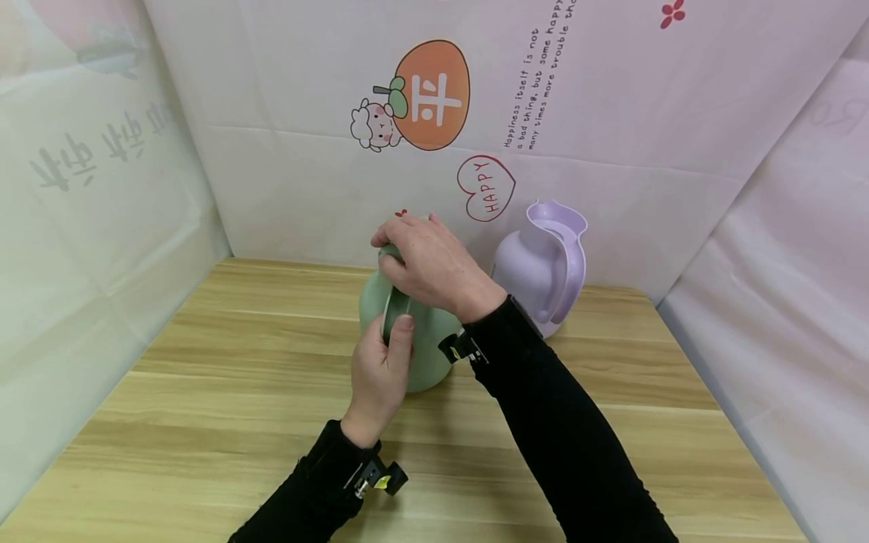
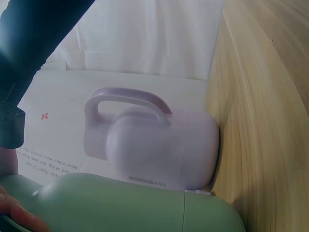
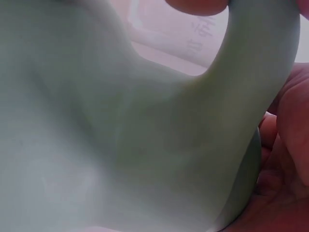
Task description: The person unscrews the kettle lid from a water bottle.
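A pale green thermos jug stands upright on the wooden table, in front of me. My left hand grips its handle, with the thumb along the near side. Over the jug's top lies my right hand, its fingers curled down around the neck; this covers the mouth, so whether a lid sits there cannot be seen. In the right wrist view, the green jug fills most of the frame and my right palm shows at its edge. Fingers show on the jug in the left wrist view.
A lilac thermos jug stands just behind and right of the green one, its handle turned toward the near right. The wooden table backs onto a printed white cloth, with more white cloth at both sides.
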Available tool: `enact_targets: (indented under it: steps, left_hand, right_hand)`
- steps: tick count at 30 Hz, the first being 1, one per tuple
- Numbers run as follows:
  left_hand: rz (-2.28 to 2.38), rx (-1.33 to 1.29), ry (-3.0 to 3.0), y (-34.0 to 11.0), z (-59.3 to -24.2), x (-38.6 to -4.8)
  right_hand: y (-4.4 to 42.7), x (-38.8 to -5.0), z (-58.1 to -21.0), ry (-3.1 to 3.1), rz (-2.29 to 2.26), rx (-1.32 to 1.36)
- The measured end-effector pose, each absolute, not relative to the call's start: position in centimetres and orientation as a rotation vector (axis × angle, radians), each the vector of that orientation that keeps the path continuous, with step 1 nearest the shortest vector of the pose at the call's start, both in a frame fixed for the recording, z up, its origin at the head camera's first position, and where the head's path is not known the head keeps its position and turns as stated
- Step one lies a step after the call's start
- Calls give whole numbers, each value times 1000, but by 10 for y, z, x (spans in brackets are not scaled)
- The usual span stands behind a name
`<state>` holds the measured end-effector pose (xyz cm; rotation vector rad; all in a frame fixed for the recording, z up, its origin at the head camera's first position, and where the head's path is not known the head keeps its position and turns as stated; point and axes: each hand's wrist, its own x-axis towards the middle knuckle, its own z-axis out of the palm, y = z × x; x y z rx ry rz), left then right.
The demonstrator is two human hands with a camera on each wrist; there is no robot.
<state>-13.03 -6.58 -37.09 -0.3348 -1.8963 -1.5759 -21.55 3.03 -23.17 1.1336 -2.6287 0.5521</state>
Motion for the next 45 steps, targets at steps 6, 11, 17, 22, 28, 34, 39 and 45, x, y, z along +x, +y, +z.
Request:
enact_targets:
  steps: [6,11,17,22,28,34,39,45]
  left_hand:
    - [-1572,-329,-1900,-66,-371,-130]
    - [-1575,-324,-1900,-66,-371,-130]
    - [-1577,-327,-1900,-66,-371,-130]
    - [-1571,-332,-1901,-67,-372,-130]
    - [-1570,-332,-1894,-66,-372,-130]
    - [-1577,-328,-1893,-66,-371,-130]
    - [-1599,-345,-1872,-66,-371,-130]
    - [-1591,-352,-1865,-66,-373,-132]
  right_hand:
    - [31,-217,-231,-2626,580,1166]
    - [32,-217,-230,-2631,577,1187]
    - [33,-216,-230,-2627,597,1202]
    - [32,-215,-231,-2611,609,1199]
    - [29,-211,-231,-2558,584,1145]
    - [19,-200,-225,-2658,345,848]
    - [7,-194,-224,-2834,273,547]
    - [4,-197,-227,-2898,244,471]
